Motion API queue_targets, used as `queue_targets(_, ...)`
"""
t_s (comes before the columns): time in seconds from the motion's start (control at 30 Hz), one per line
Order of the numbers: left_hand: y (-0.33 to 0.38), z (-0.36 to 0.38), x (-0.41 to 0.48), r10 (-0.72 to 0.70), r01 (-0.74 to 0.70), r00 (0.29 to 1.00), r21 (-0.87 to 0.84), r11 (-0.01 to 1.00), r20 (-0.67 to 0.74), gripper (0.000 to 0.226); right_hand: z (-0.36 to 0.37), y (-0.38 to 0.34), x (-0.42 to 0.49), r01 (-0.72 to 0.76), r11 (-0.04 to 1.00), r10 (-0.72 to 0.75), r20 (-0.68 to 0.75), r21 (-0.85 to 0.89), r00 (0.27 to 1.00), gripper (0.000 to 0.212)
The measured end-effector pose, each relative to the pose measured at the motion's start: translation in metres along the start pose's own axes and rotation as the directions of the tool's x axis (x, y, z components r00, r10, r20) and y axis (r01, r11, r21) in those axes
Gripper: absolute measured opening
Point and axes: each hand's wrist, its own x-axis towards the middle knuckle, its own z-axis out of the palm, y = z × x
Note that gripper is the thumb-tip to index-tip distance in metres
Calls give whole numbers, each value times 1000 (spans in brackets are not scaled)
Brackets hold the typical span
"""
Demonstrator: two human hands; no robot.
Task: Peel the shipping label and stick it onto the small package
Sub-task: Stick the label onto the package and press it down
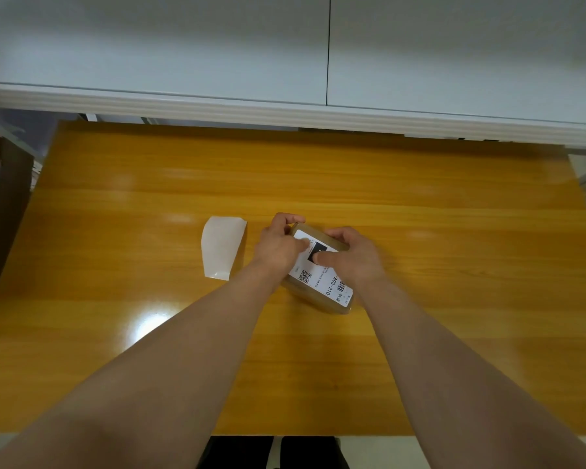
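- We have only one view, from a wide-angle camera worn on the person's head.
- It looks forward and steeply down at the orange wooden tabletop (420, 198), which fills the middle of the picture.
- Both forearms enter from the bottom corners and meet near the centre, so the camera is close above them.
- The far edge of the tabletop lies under a white cabinet (183, 45) at the top.
- Straight edges bend near the borders, as a wide lens gives.
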Motion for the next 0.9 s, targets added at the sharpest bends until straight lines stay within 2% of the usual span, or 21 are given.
queue_targets(0.1, 0, 4, 2, -49, 51, 998, 66, 997, -38, 30, 3, -3, 7, -65, 997, 65, -11, 49, 998, 38)
queue_targets(0.27, -2, 10, 13, -93, 97, 994, 65, 993, -63, 27, 9, -6, 13, -119, 986, 128, -72, 118, 989, 30)
queue_targets(0.47, 8, 8, 8, -80, 80, 992, -6, 997, -94, 7, 12, -4, 15, -119, 982, 136, -110, 148, 985, 21)
queue_targets(0.67, 7, 8, 8, -68, 62, 993, -63, 996, -97, 9, 16, -6, 15, -90, 986, 113, -163, 140, 980, 7)
queue_targets(0.73, 7, 7, 5, -78, 68, 991, -93, 993, -109, 9, 10, -11, 9, -78, 980, 105, -142, 182, 984, 19)
queue_targets(0.77, 6, 6, 3, -82, 68, 990, -112, 991, -118, 9, 7, -10, 8, -52, 972, 87, -146, 228, 985, 18)
queue_targets(0.83, 6, 6, 1, -100, 79, 985, -144, 986, -143, 10, 0, -4, 6, -12, 963, 72, -213, 271, 974, 25)
queue_targets(0.9, 4, 5, -2, -126, 99, 976, -153, 983, -177, 11, -6, 4, 3, -20, 975, 81, -268, 223, 960, 39)
